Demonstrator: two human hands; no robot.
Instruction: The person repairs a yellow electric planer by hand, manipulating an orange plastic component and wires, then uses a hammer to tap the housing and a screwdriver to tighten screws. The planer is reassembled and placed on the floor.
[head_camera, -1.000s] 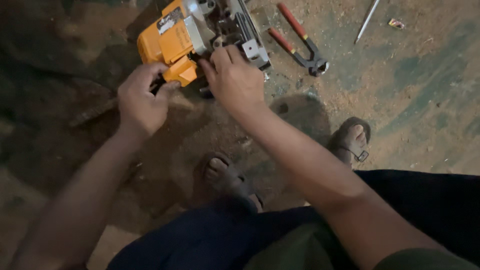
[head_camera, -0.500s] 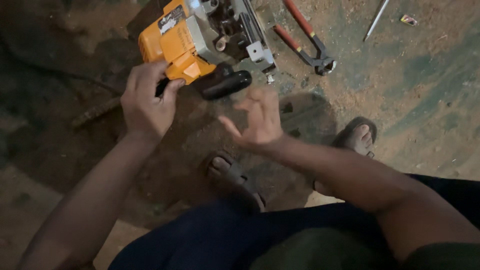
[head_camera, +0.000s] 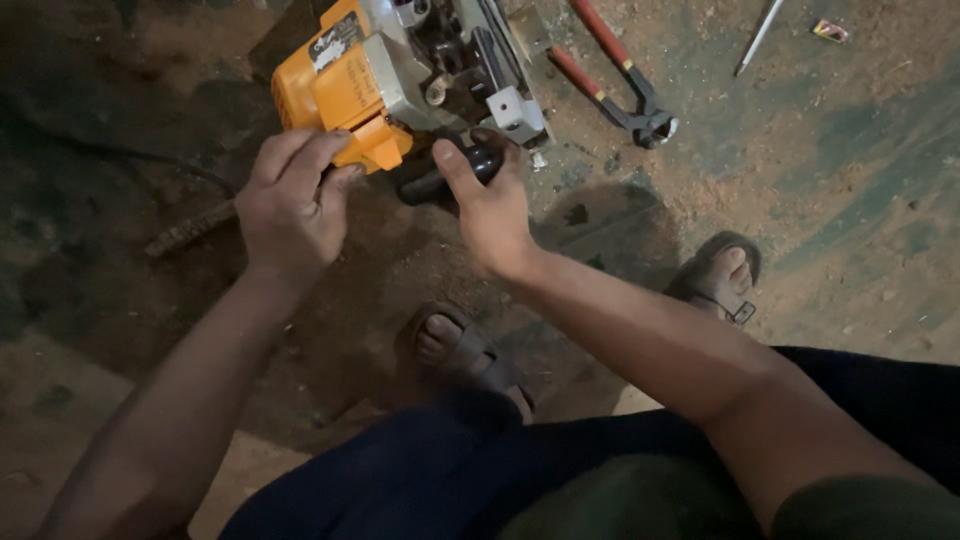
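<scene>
Orange power tool (head_camera: 345, 85) sits at the upper middle of the frame on the dirt floor (head_camera: 850, 200). Left hand (head_camera: 290, 205) is clenched on its orange rear end. Right hand (head_camera: 490, 205) grasps the black handle (head_camera: 455, 175) just below the tool's metal body. Red-handled pincers (head_camera: 615, 75) lie at upper right, near a thin metal rod (head_camera: 758, 38).

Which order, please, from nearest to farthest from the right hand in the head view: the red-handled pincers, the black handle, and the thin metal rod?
Measured from the right hand:
1. Black handle: gripped by that hand, below the orange power tool.
2. Red-handled pincers: on the ground, up and right.
3. Thin metal rod: top right, farthest.
</scene>
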